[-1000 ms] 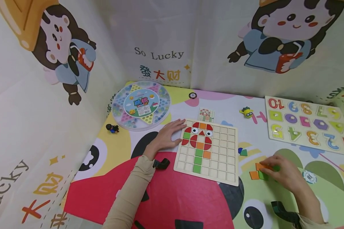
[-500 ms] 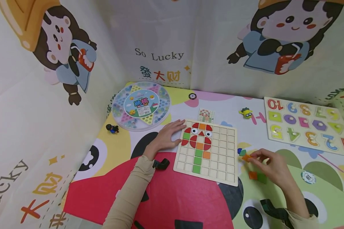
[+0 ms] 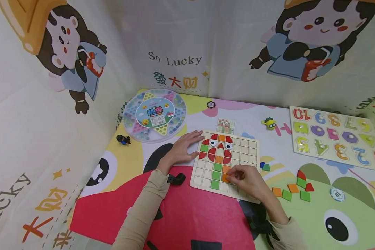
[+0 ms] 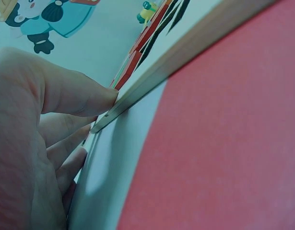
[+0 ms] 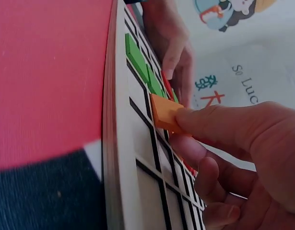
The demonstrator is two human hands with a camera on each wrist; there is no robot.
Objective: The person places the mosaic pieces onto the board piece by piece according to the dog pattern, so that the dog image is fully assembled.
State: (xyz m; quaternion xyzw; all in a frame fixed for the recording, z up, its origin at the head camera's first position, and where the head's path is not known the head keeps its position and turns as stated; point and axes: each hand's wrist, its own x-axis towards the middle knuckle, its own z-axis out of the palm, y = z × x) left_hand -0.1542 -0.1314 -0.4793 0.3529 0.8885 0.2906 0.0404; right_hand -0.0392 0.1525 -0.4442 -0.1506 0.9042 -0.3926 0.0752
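The wooden grid board (image 3: 243,180) lies on the table, with red, green and orange tiles and two eye pieces forming a figure on its left part. My left hand (image 3: 183,148) rests at the board's upper left edge, thumb and fingers extended; the thumb (image 4: 85,93) touches the rim in the left wrist view. Over the board, my right hand (image 3: 247,178) pinches an orange square tile (image 5: 164,114) between thumb and fingers. That tile is at a cell beside the green column (image 3: 216,176), just below another orange tile (image 3: 226,169).
Loose tiles (image 3: 286,195) in green, orange and red lie right of the board; a blue and a green piece (image 3: 265,167) sit nearer it. Behind the board is a pattern card (image 3: 225,126). A number puzzle (image 3: 337,135), Chinese checkers set (image 3: 154,116), small figures and chips stand around.
My right hand has carried an orange tile from the loose pile leftward onto the board. The remaining loose tiles are uncovered. My left hand has stayed at the board's edge.
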